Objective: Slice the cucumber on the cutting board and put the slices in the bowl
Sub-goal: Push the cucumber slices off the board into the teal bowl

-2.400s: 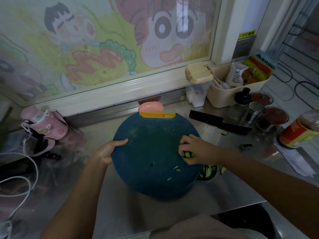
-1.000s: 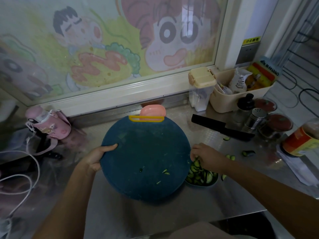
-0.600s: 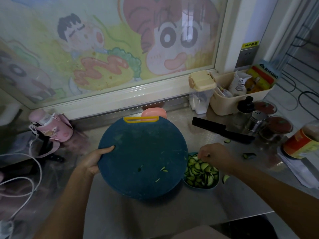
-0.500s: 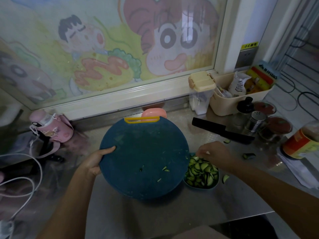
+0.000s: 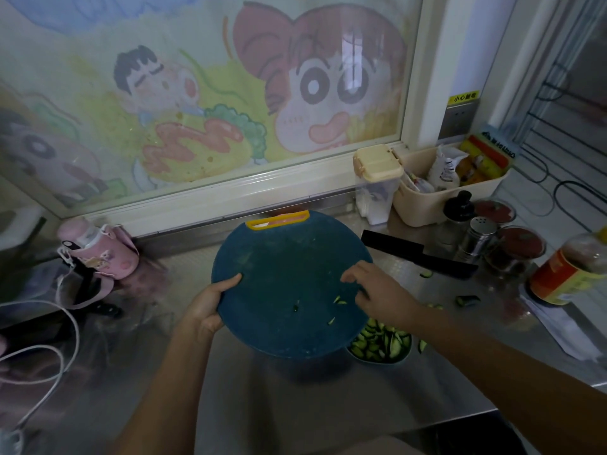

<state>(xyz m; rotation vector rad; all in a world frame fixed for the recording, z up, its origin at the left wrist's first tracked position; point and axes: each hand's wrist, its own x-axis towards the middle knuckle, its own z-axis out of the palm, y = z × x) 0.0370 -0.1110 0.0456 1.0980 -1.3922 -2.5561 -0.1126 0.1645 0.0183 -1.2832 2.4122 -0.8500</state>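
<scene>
Cucumber slices [image 5: 381, 344] lying mostly in bowl [image 5: 377, 362] partly under cutting board [image 5: 279, 270]: with left grip [image 5: 205, 307] clasping board rim, tilt toward bowl and brush remaining bits [image 5: 338, 301] down with right grip [image 5: 381, 293], relaxed and empty, sparing table [image 5: 295, 405].

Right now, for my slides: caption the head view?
Left hand grips the cutting board over the bowl of cucumber slices; right hand reaches onto it.

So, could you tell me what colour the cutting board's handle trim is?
Yellow handle trim, clearest in the head view.
</scene>
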